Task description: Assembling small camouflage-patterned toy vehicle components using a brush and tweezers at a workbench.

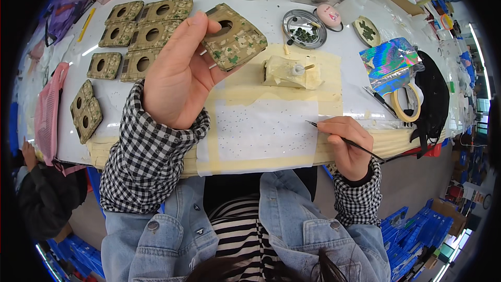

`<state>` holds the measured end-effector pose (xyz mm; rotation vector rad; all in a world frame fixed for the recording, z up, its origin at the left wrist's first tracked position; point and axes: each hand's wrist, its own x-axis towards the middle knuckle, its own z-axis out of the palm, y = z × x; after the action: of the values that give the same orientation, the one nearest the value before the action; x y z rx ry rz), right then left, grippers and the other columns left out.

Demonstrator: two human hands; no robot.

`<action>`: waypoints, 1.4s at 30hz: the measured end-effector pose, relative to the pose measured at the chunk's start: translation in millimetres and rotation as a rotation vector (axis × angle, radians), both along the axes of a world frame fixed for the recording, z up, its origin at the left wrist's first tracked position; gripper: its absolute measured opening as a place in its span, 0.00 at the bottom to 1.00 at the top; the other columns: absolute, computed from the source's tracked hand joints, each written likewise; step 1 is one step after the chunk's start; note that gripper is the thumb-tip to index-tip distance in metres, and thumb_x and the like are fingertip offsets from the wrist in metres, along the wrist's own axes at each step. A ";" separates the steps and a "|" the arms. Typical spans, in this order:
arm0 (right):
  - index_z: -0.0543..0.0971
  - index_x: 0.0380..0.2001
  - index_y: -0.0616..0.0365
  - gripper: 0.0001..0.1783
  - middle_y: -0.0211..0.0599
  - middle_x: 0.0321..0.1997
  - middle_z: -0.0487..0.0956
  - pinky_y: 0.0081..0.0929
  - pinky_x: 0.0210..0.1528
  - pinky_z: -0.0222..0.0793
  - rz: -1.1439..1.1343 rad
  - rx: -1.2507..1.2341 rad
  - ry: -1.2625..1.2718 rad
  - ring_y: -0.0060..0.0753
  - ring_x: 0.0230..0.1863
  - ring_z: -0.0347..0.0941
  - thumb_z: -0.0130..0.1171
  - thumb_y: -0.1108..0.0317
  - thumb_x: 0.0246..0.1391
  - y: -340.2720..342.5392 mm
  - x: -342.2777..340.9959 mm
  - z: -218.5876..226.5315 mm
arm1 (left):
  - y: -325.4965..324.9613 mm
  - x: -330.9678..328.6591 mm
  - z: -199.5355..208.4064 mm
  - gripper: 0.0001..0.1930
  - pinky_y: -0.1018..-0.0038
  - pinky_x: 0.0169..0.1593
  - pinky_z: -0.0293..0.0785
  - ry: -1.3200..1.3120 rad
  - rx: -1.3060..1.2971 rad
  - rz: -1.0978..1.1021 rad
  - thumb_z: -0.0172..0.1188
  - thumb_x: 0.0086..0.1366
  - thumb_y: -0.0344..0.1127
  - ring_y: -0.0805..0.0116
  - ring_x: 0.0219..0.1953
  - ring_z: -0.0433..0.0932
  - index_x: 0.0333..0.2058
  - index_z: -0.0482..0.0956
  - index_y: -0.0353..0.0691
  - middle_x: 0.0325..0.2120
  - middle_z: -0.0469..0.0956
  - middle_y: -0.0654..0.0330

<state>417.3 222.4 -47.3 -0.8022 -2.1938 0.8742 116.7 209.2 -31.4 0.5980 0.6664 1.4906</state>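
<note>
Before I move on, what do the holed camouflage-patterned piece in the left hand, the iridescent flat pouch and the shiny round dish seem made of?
Camouflage-patterned piece: perhaps rigid plastic, mostly matte; edges look crisp, but the pattern hides the core.
Iridescent flat pouch: likely glossy plastic film, given its rainbow sheen.
Shiny round dish: metal or clear plastic; its glinting rim fits both.

Left hand raised, thumb uppermost, gripping; right hand lower, pinching (forearms well apart)
</note>
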 end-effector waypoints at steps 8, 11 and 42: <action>0.80 0.36 0.67 0.11 0.45 0.34 0.79 0.24 0.36 0.71 0.006 0.012 0.004 0.37 0.34 0.76 0.60 0.68 0.55 0.7 -0.5 0.9 | 0.4 2.4 3.5 0.16 0.62 0.59 0.72 0.063 -0.028 0.013 0.33 0.75 0.43 0.51 0.60 0.66 0.32 0.65 0.43 0.51 0.71 0.46; 0.80 0.37 0.66 0.12 0.45 0.34 0.79 0.24 0.35 0.71 -0.006 0.010 0.018 0.37 0.33 0.76 0.60 0.67 0.55 -0.3 0.1 1.1 | 0.7 5.7 -1.2 0.14 0.66 0.49 0.77 0.057 -0.008 0.060 0.41 0.73 0.41 0.67 0.41 0.77 0.36 0.69 0.38 0.38 0.75 0.58; 0.80 0.36 0.62 0.12 0.41 0.35 0.79 0.28 0.36 0.72 0.027 0.106 -0.085 0.39 0.35 0.77 0.65 0.67 0.48 -1.0 0.3 0.5 | 1.0 1.6 8.4 0.26 0.57 0.57 0.72 0.063 -0.104 0.039 0.31 0.72 0.57 0.45 0.59 0.66 0.32 0.68 0.41 0.52 0.69 0.43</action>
<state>417.6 221.4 -46.8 -0.7729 -2.3090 0.7424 118.3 210.2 -23.0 0.5565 0.8034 1.4681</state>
